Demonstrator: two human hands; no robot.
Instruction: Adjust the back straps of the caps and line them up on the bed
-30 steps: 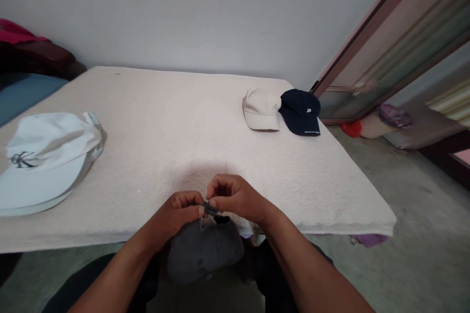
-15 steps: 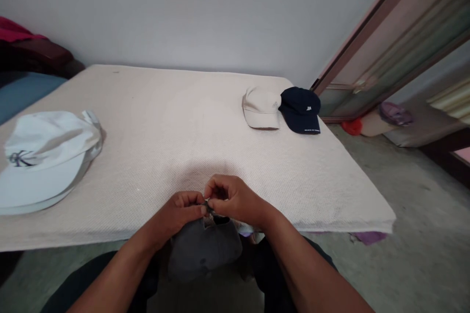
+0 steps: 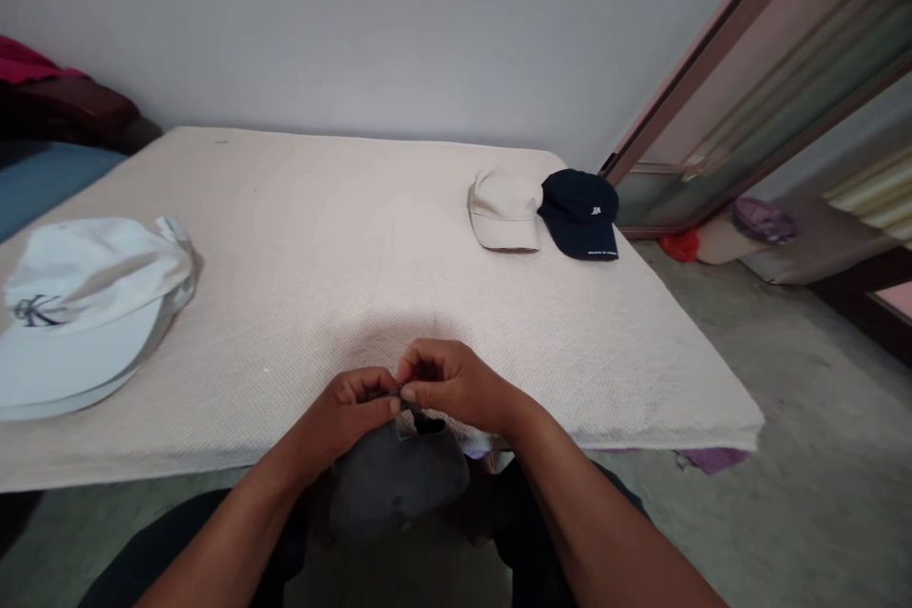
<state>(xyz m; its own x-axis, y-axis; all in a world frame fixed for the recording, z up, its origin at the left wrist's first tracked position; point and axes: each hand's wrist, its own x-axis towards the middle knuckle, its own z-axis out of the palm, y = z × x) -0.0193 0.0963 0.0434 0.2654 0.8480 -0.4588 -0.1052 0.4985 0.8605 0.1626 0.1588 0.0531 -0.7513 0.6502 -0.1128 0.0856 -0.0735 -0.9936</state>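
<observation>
A dark grey cap point(image 3: 399, 480) hangs at the front edge of the cloth-covered table, its back opening and strap facing up. My left hand point(image 3: 360, 401) pinches the strap from the left. From the right, my right hand point(image 3: 448, 385) pinches the same strap, its fingertips touching those of the other hand. The fingers hide most of the strap. A beige cap point(image 3: 504, 209) and a navy cap point(image 3: 580, 214) sit side by side at the back right of the table. White caps point(image 3: 92, 280), one upon another, lie at the left.
The table point(image 3: 320, 237) has a pale textured cloth and stands against a grey wall. Beyond its right end are a sliding door point(image 3: 741, 104) and a red bundle point(image 3: 680, 245) on the floor. Blue and magenta fabric lies at the far left.
My fingertips have closed in slightly on the strap, and less of it shows between them. The grey cap has shifted a little. The other caps have stayed in place.
</observation>
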